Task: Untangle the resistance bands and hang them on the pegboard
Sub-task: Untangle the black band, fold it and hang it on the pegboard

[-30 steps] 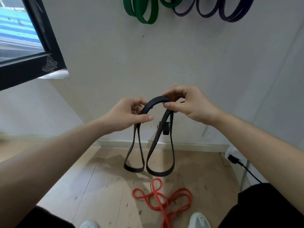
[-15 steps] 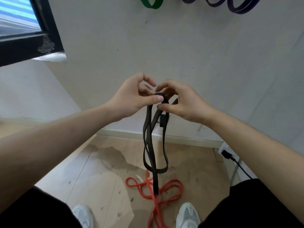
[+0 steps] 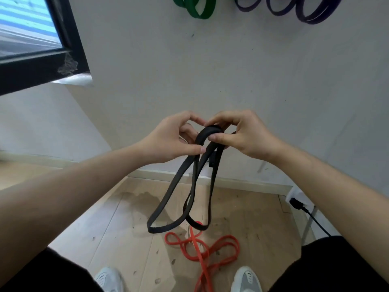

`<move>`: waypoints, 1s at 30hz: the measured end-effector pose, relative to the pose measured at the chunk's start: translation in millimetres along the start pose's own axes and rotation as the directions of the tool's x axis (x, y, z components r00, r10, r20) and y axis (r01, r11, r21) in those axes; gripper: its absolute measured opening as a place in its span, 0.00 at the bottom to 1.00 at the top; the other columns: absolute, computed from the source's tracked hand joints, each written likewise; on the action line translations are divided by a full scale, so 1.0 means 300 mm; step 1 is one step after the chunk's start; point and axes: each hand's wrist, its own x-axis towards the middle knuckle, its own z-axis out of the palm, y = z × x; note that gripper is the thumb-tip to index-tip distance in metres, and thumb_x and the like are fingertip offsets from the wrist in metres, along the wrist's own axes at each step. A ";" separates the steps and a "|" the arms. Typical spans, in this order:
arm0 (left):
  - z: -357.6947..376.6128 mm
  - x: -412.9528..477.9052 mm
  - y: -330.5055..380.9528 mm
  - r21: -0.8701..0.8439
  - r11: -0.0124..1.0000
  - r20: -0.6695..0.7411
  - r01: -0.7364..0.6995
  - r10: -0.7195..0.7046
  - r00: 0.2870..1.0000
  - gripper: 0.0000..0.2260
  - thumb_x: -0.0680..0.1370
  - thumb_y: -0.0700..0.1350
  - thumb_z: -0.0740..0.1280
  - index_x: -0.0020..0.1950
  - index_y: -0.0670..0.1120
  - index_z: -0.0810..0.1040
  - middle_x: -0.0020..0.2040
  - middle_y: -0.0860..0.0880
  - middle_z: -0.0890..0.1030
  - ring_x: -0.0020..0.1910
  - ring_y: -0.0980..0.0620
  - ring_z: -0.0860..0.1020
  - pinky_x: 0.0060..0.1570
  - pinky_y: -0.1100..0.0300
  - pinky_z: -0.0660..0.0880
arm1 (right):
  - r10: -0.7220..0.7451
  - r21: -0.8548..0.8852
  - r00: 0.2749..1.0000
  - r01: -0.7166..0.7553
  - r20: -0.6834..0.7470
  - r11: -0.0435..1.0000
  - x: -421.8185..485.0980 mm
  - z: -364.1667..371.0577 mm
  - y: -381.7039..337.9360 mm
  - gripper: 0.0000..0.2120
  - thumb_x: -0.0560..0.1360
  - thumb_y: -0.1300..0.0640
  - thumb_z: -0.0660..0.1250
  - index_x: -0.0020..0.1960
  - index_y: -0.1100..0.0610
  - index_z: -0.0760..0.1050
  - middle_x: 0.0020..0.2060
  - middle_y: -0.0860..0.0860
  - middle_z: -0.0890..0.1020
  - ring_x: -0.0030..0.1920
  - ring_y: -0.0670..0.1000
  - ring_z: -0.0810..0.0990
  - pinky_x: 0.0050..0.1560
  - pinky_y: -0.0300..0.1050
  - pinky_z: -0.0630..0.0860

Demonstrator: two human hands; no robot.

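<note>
Pale wall (image 3: pixel 210 70) behind, green band (image 3: pixel 200 16) hung above. Left hand (image 3: pixel 172 140) and right hand (image 3: pixel 244 135) each clamp their grip on the black resistance band (image 3: pixel 207 131) at its top fold, letting crossed loops dangle free for untangling

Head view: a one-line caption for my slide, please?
Left hand and right hand grip a black band above an orange band.
</note>
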 end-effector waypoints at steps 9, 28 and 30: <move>-0.010 0.005 0.016 -0.028 0.999 -0.058 -0.041 0.039 0.998 0.21 0.71 0.35 0.78 0.62 0.43 0.76 0.42 0.45 0.87 0.42 0.45 0.85 0.50 0.55 0.83 | 0.012 -0.111 0.997 -0.003 0.081 0.994 -0.021 0.005 -0.027 0.21 0.74 0.56 0.75 0.65 0.48 0.76 0.46 0.46 0.84 0.50 0.44 0.82 0.50 0.43 0.80; 0.080 0.000 -0.056 -0.063 0.988 0.116 0.144 -0.136 0.984 0.25 0.71 0.47 0.80 0.66 0.48 0.77 0.57 0.51 0.85 0.58 0.56 0.83 0.61 0.54 0.79 | -0.031 0.219 0.996 0.049 -0.084 0.974 -0.028 -0.045 -0.040 0.16 0.76 0.66 0.72 0.61 0.56 0.76 0.49 0.58 0.82 0.50 0.55 0.82 0.45 0.57 0.84; 0.108 -0.002 -0.054 -0.119 0.981 0.113 0.154 -0.141 0.984 0.20 0.72 0.43 0.79 0.62 0.47 0.79 0.53 0.49 0.86 0.55 0.55 0.84 0.58 0.57 0.80 | -0.041 0.314 0.992 0.076 -0.118 0.946 -0.025 -0.046 -0.037 0.15 0.75 0.68 0.71 0.60 0.58 0.75 0.48 0.62 0.81 0.50 0.61 0.82 0.45 0.59 0.84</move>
